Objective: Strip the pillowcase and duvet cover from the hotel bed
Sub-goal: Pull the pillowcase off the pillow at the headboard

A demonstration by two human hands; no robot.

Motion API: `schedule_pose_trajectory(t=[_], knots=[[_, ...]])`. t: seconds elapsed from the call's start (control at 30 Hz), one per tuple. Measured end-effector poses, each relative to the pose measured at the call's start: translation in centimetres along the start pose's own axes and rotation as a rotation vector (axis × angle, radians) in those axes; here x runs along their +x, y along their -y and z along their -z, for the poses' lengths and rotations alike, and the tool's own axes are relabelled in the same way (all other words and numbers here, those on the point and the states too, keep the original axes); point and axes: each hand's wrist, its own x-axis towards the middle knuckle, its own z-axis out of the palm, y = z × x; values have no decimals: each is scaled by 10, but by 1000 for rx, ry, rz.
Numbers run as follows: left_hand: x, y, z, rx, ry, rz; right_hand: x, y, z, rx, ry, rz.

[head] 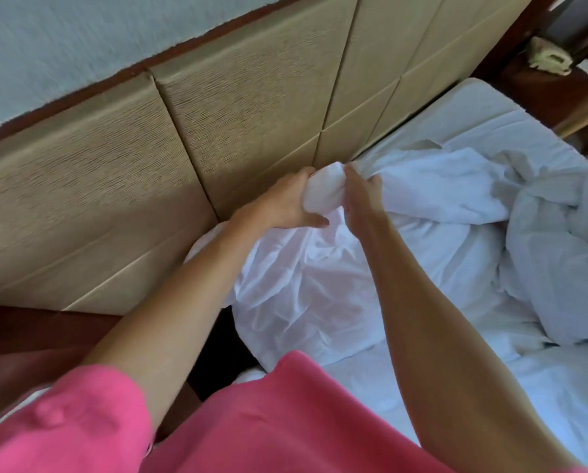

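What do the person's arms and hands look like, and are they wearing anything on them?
Both forearms are bare from the elbow down. The left hand and right hand show no gloves, and no rings, watch or bracelets are visible. The only clothing is a bright pink short-sleeved top, whose loose left sleeve ends near the elbow. The right sleeve is out of view.

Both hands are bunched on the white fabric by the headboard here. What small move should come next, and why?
Probably pull the pillowcase back toward the body. The left hand and right hand both grip its bunched end against the headboard, while the rest lies loose and wrinkled on the bed.
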Motion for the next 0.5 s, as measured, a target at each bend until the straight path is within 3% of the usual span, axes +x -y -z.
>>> schedule_pose_trajectory(t=[0.1,0.23,0.37,0.5], knots=[[21,-27,-20,179,-237,31,2,-1,20,-65,130,4],[23,-34,-17,319,-129,13,31,6,58,-182,211,-117],[14,-35,-7,396,-21,-45,73,11,84,-30,98,-331],[14,-37,-10,490,-35,-139,114,1,93,-197,3,-446]])
